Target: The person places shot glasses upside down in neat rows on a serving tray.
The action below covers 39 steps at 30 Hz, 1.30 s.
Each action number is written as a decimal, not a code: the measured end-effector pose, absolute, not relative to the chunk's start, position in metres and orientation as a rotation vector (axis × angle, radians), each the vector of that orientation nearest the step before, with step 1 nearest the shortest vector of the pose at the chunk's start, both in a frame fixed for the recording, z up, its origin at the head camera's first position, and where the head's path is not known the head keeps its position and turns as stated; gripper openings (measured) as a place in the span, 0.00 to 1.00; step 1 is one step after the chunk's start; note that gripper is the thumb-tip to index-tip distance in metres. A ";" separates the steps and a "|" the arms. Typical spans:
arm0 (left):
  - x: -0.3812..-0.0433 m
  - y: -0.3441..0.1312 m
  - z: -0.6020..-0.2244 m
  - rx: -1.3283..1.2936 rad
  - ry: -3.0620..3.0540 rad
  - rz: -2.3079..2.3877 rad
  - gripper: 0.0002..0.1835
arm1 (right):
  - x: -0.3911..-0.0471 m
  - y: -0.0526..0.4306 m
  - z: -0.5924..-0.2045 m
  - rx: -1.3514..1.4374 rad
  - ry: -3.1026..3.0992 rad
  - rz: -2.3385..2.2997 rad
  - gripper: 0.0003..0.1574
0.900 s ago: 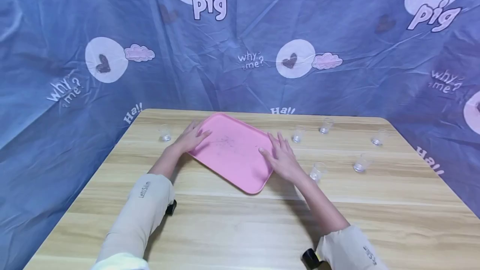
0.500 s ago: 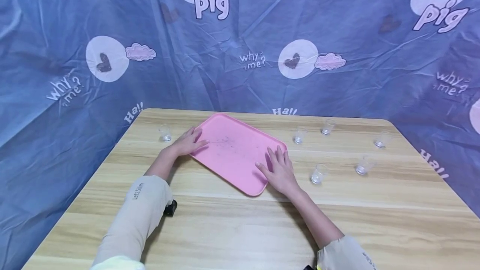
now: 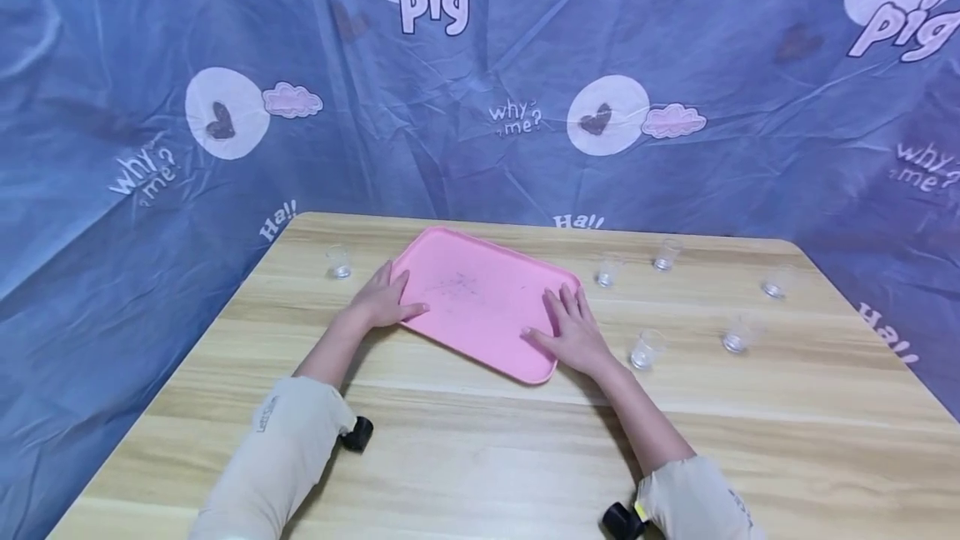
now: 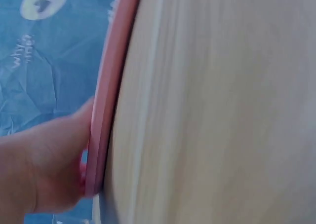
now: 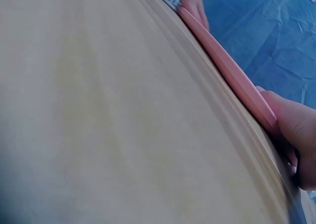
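Observation:
A pink rectangular tray (image 3: 480, 298) with scuff marks lies on the wooden table, slanted with its near right corner toward me. My left hand (image 3: 380, 300) rests at its left edge, fingers spread over the rim and thumb extended over the near side. On the right edge my right hand (image 3: 577, 336) has its fingers straight along the rim, with the thumb reaching over the tray's surface. The left wrist view shows the left hand close against the tray's side wall (image 4: 106, 100). In the right wrist view, the right thumb lies at the rim's end and the lower fingers are partly hidden.
Small clear glasses stand about the table (image 3: 480, 457). One glass (image 3: 339, 261) is left of the tray; several, including a nearer glass (image 3: 647, 350) by my right forearm, are spread to the right. A blue printed curtain (image 3: 465, 148) hangs behind the table.
The tray has turned slightly, its near corner shifting right. My right hand slid nearer along the right edge, then followed it rightward; my left hand stays at the left edge.

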State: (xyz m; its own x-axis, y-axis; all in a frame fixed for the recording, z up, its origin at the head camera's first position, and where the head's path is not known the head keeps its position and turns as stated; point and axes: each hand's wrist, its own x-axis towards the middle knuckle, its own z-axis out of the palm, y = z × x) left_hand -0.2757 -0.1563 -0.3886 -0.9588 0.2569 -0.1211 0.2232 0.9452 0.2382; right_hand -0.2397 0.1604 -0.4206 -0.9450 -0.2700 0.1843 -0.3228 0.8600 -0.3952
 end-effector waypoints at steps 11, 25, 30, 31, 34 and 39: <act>-0.271 -0.147 -0.394 0.305 2.989 0.356 0.44 | -0.238 0.164 -0.421 0.373 -2.855 0.789 0.55; -0.291 -0.154 -0.408 0.389 3.063 0.479 0.42 | -0.221 0.153 -0.420 0.313 -2.871 0.768 0.54; -0.276 -0.148 -0.406 0.322 3.090 0.422 0.41 | -0.229 0.161 -0.422 0.390 -2.903 0.769 0.55; -0.273 -0.147 -0.405 0.312 3.094 0.407 0.41 | -0.231 0.164 -0.422 0.410 -2.906 0.768 0.55; -0.264 -0.143 -0.403 0.264 3.114 0.357 0.41 | -0.237 0.169 -0.422 0.466 -2.910 0.783 0.55; -0.253 -0.137 -0.401 0.172 3.150 0.331 0.42 | -0.245 0.176 -0.422 0.517 -2.920 0.804 0.55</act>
